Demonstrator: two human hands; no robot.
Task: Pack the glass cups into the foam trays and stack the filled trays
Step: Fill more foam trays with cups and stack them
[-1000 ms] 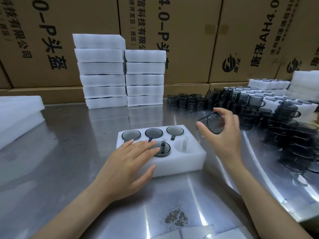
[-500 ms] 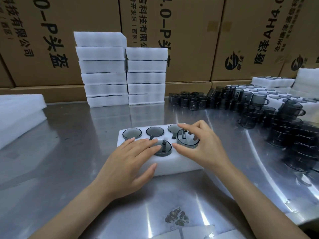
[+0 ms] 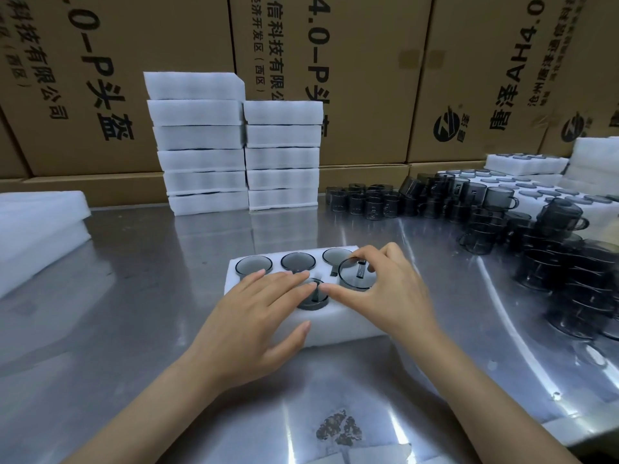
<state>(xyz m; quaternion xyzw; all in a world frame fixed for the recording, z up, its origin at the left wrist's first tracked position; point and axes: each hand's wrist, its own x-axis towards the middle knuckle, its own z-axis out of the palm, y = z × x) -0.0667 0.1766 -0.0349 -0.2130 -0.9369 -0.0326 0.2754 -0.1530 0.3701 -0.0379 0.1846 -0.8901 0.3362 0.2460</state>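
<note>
a second ago my right hand [image 3: 388, 289] was up beside the loose glasses with one glass cup [image 3: 356, 274] in it; now that cup is down at the right front pocket of the foam tray [image 3: 335, 326], my thumb and fingertips still curled round its rim. it looks not quite seated, its rim standing a little proud of the foam, so i judge the step in hand is pressing it home. my left hand [image 3: 254, 316] has not moved: it lies flat on the tray's left front, fingers straight, holding the tray steady and gripping nothing.

what the tray holds: three cups in the back row, one in the middle of the front row [image 3: 313, 296], and this one going in at the right. the left front pocket is under my left hand, so i cannot tell whether it is filled.

behind, two stacks of foam trays [image 3: 234, 145] stand on the steel table [image 3: 117, 313], against the cardboard cartons [image 3: 351, 61]. to the right, many loose dark glasses [image 3: 485, 209] wait, some sitting in more foam trays [image 3: 526, 164]. more foam sheets [image 3: 37, 222] lie at the left edge.
</note>
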